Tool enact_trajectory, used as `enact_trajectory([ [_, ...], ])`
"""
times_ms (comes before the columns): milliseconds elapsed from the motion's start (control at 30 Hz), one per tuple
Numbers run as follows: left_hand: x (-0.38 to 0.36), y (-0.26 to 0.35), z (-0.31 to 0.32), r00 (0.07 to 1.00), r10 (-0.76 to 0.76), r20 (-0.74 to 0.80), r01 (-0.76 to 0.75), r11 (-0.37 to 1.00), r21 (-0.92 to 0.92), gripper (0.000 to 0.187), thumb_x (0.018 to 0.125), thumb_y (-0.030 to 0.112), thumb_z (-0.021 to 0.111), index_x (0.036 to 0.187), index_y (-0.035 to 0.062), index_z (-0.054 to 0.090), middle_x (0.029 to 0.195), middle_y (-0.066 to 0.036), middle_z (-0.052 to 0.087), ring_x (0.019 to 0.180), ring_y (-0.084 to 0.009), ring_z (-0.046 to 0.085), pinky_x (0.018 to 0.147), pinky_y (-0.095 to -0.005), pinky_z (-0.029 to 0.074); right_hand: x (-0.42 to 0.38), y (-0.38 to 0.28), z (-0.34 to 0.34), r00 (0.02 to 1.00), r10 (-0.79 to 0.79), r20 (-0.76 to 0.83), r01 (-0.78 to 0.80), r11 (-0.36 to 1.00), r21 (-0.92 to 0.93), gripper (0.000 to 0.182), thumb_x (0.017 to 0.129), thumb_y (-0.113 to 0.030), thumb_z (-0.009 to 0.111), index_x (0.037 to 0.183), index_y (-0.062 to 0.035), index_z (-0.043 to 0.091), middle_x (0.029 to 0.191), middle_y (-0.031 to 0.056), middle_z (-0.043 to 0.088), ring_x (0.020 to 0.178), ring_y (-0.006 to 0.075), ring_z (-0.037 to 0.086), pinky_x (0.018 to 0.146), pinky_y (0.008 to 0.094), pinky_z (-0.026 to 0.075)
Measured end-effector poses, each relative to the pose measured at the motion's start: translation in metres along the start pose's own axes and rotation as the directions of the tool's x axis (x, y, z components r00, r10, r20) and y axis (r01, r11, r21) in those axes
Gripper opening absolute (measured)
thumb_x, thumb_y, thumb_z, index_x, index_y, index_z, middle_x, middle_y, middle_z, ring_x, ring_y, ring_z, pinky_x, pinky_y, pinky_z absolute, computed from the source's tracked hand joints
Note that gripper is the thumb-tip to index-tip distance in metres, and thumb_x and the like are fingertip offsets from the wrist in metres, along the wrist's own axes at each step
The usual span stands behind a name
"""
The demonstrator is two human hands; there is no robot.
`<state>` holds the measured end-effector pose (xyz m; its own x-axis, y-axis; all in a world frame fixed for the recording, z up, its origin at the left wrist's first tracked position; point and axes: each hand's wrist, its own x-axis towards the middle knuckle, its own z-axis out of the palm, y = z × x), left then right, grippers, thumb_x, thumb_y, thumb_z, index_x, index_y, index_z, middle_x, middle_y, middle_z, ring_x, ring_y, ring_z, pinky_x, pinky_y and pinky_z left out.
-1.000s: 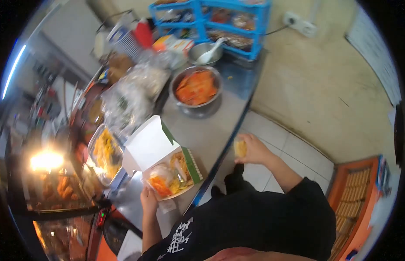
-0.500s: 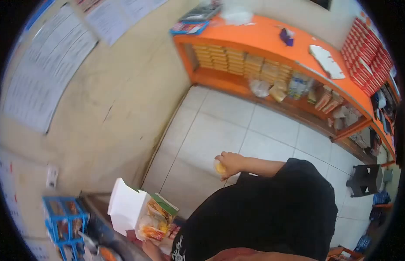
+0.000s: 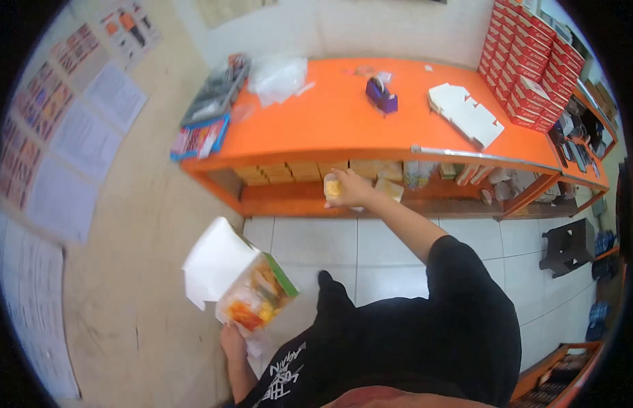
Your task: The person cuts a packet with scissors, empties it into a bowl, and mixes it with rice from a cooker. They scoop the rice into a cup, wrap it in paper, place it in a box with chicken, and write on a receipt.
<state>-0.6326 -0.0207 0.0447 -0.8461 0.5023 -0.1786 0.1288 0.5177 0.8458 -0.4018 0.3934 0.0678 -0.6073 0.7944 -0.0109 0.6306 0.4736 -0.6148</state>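
Observation:
My left hand (image 3: 233, 342) grips an open takeaway food box (image 3: 281, 274) by its lower corner. The box has a green side, and its white lid (image 3: 218, 265) is folded back to the left. Inside lie food in a clear wrapper and something orange-red, too blurred to name. My right hand (image 3: 352, 188) is wrapped round a small clear cup (image 3: 332, 187) with yellow contents. It holds the cup out in front of the orange counter's lower shelf.
Ahead stands the orange counter (image 3: 303, 129), with a purple tape dispenser (image 3: 382, 95), a flat white carton (image 3: 466, 115), a plastic bag (image 3: 279, 76) and stacked red boxes (image 3: 534, 68) on top. A dark stool (image 3: 568, 248) is at right. Papers hang on the left wall.
I have come closer to the counter, and the view has turned. My right hand has reached forward with the cup. The food box has moved away from the blue racks, still in my left hand.

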Motion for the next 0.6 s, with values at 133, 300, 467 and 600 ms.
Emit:
enact_trajectory([
  [133, 0.113, 0.07, 0.073, 0.985, 0.138, 0.104, -0.166, 0.925, 0.342, 0.028, 0.086, 0.018, 0.042, 0.087, -0.0073, 0.055, 0.076, -0.021, 0.058, 0.071, -0.031, 0.057, 0.064, -0.0374, 0.043, 0.125, 0.044, 0.026, 0.982, 0.125, -0.144, -0.149, 0.974, -0.168, 0.103, 0.049, -0.053, 0.076, 0.129, -0.0063, 0.032, 0.115, 0.0225, 0.044, 0.105, 0.0377, 0.046, 0.088, 0.0416, 0.04],
  [300, 0.242, 0.133, 0.175, 0.911, 0.324, 0.255, -0.387, 0.885, 0.26, 0.027, 0.086, 0.017, 0.043, 0.084, -0.008, 0.054, 0.075, -0.025, 0.055, 0.071, -0.0383, 0.055, 0.064, -0.041, 0.042, 0.228, 0.078, 0.006, 0.96, 0.25, -0.127, -0.276, 0.919, -0.281, 0.101, 0.053, -0.051, 0.075, 0.131, -0.0067, 0.028, 0.115, 0.0179, 0.043, 0.104, 0.0317, 0.046, 0.087, 0.044, 0.04],
  [467, 0.332, 0.209, 0.289, 0.868, 0.331, 0.37, -0.414, 0.894, 0.172, 0.028, 0.086, 0.015, 0.042, 0.087, -0.01, 0.054, 0.076, -0.022, 0.057, 0.071, -0.0336, 0.057, 0.064, -0.0391, 0.042, 0.27, 0.152, -0.032, 0.903, 0.315, -0.292, -0.368, 0.918, -0.148, 0.094, 0.053, -0.047, 0.076, 0.127, -0.0072, 0.033, 0.111, 0.0163, 0.045, 0.103, 0.0311, 0.047, 0.083, 0.0436, 0.042],
  [600, 0.385, 0.253, 0.414, 0.833, 0.3, 0.465, -0.314, 0.948, -0.048, 0.032, 0.089, 0.017, 0.04, 0.095, -0.0108, 0.053, 0.085, -0.018, 0.059, 0.075, -0.0262, 0.058, 0.067, -0.0356, 0.045, 0.312, 0.271, -0.072, 0.887, 0.342, -0.31, -0.389, 0.916, -0.103, 0.092, 0.052, -0.046, 0.077, 0.125, -0.0077, 0.036, 0.107, 0.0149, 0.046, 0.101, 0.0306, 0.046, 0.082, 0.0448, 0.041],
])
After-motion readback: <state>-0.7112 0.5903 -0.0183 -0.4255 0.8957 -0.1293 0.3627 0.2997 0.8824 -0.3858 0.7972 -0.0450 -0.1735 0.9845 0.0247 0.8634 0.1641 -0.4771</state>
